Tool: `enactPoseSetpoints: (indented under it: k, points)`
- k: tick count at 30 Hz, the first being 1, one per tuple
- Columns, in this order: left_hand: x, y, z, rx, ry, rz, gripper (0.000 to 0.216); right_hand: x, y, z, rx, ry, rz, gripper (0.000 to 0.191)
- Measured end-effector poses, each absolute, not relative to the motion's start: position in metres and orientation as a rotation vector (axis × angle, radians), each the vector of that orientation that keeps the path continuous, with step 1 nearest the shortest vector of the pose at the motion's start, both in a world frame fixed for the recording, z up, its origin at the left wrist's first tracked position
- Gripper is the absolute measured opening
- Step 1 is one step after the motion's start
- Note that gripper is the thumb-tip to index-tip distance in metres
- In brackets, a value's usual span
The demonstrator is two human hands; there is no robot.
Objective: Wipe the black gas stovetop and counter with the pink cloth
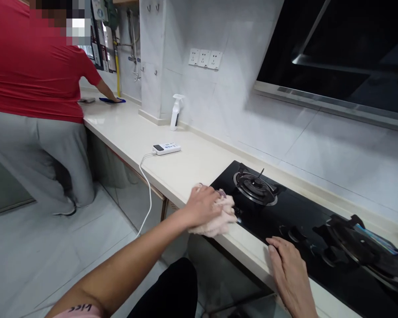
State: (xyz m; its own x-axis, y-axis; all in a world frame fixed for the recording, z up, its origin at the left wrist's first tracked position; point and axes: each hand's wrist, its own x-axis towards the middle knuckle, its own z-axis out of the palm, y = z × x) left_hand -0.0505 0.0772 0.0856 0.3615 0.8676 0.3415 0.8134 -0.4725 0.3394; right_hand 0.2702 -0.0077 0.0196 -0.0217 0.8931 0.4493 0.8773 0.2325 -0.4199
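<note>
My left hand [203, 204] presses a pale pink cloth [215, 224] onto the counter's front edge, at the near left corner of the black gas stove [292, 212]. Its fingers curl over the bunched cloth, which hangs a little past the edge. My right hand [288, 269] rests at the front rim of the stove, to the right of the cloth, with its fingers stretched out and holding nothing. Behind the cloth, on the stove, stands the left burner [255, 185]. The right burner [365, 247] lies beyond my right hand.
A white power bank [166, 149] with a trailing cable [149, 190] lies on the cream counter [119, 125]. A spray bottle [175, 114] stands by the wall. The range hood [338, 57] overhangs the stove. A person in red [36, 66] reaches over a blue cloth [112, 100].
</note>
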Motion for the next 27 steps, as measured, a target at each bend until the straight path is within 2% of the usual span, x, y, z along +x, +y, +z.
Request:
enactPoseSetpoints:
  k: [5,11,19,27]
  points:
    - [-0.092,0.104,0.082,2.38,1.91,0.732,0.025,0.276,-0.004,0.013,-1.669,-1.89,0.07,0.05]
    - [-0.067,0.092,0.081,2.321,1.986,0.856,0.028,0.27,-0.007,0.016,-1.65,-1.776,0.122,0.052]
    - [0.012,0.041,0.065,2.511,1.58,1.014,0.028,0.268,-0.006,0.018,-1.542,-1.62,0.097,0.055]
    - [0.08,0.03,0.069,2.569,1.113,0.812,0.042,0.26,-0.023,0.035,-1.435,-1.503,0.006,0.053]
